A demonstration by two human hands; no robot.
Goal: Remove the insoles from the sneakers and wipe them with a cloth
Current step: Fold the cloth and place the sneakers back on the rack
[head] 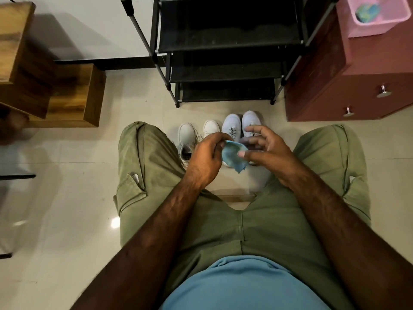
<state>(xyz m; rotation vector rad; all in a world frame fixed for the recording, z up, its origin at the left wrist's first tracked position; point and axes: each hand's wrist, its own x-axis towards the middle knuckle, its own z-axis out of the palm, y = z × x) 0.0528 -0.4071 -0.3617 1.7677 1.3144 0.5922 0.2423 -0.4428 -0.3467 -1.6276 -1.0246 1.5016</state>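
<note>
Two pairs of white sneakers stand on the tiled floor between my knees: one pair point(187, 137) on the left, the other pair point(232, 125) on the right, toes pointing away from me. A light blue cloth point(233, 156) hangs above them. My left hand point(206, 156) pinches the cloth's upper left edge. My right hand point(266, 151) touches the cloth with its thumb, the fingers spread apart over the right pair. No insole is visible; the hands hide the sneakers' openings on the right.
A black shoe rack point(223, 50) stands straight ahead. A dark red drawer cabinet point(348, 92) is at the right, with a pink basket point(375, 16) on top. Wooden shelving point(67, 95) stands at the left. My green trousers point(145, 164) flank the sneakers.
</note>
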